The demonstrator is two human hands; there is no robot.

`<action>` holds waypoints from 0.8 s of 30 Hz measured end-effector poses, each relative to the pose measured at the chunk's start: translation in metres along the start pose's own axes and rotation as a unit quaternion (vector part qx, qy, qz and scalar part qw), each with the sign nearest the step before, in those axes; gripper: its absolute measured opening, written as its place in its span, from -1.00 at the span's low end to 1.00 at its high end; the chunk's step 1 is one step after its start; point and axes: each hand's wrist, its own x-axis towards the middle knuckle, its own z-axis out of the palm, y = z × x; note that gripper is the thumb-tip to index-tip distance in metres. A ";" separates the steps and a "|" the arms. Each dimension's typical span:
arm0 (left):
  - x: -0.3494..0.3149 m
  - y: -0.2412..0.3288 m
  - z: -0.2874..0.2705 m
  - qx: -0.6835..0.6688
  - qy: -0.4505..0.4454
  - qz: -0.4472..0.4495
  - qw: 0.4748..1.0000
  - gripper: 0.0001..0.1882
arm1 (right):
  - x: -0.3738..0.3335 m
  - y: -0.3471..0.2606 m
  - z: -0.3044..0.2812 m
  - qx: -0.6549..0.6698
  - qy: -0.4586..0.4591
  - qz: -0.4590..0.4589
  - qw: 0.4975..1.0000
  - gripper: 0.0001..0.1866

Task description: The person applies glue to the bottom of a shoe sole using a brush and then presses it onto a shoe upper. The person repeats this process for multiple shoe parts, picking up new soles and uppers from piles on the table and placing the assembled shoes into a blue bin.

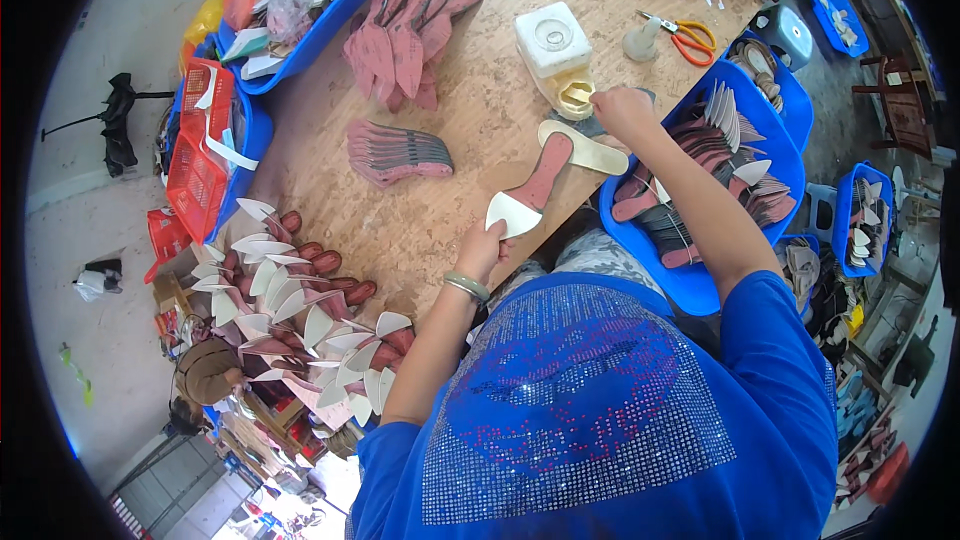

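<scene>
My left hand [481, 252] pinches the white toe end of a reddish shoe insole [543, 176] at the table's near edge. The insole's heel end lies over a cream, sole-shaped board [597, 156]. My right hand [626, 114] is closed at the mouth of a white plastic container [553, 38] lying on its side, its cut opening coated with yellowish, glue-like stuff. What its fingers grip is too small to make out. To the left are a neat row of reddish insoles [397, 152] and a looser pile of them [404, 52].
Orange-handled pliers [692, 40] and a small white bottle [641, 41] lie beyond my right hand. A blue basin [700, 275] of bundled insoles stands at right. Insoles with white tips [290, 285] crowd the table's left side, near red baskets [195, 190]. A person [208, 372] is at lower left.
</scene>
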 end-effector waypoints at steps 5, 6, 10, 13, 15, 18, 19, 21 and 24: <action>-0.007 0.005 0.005 -0.048 0.011 0.024 0.998 -0.77 | -0.007 0.004 -0.003 -0.007 -0.008 -0.012 1.000 -0.84; -0.007 0.006 0.005 -0.052 0.013 0.029 0.998 -0.77 | -0.013 0.008 -0.004 -0.010 -0.015 -0.018 1.000 -0.83; -0.006 0.005 0.001 -0.069 0.023 0.028 0.997 -0.77 | -0.053 0.003 -0.008 0.038 0.013 0.031 0.999 -0.79; -0.002 0.001 -0.001 -0.071 0.028 0.024 0.997 -0.78 | -0.085 0.000 -0.003 0.142 -0.013 0.109 0.984 -0.78; -0.002 0.000 -0.001 -0.078 0.028 0.023 0.996 -0.79 | -0.105 -0.004 0.008 0.282 -0.076 0.207 0.934 -0.77; 0.000 0.001 -0.004 -0.093 0.026 0.015 0.995 -0.81 | -0.138 -0.023 0.013 0.531 -0.136 0.206 0.811 -0.76; 0.000 0.002 -0.005 -0.096 0.025 0.008 0.995 -0.81 | -0.145 -0.034 0.009 0.569 -0.163 0.203 0.780 -0.76; 0.001 0.002 -0.007 -0.106 0.023 -0.006 0.994 -0.82 | -0.160 -0.047 0.026 0.601 -0.179 0.134 0.767 -0.77; 0.006 -0.001 -0.012 -0.120 0.021 -0.019 0.992 -0.84 | -0.155 -0.065 0.014 0.488 -0.208 0.145 0.835 -0.76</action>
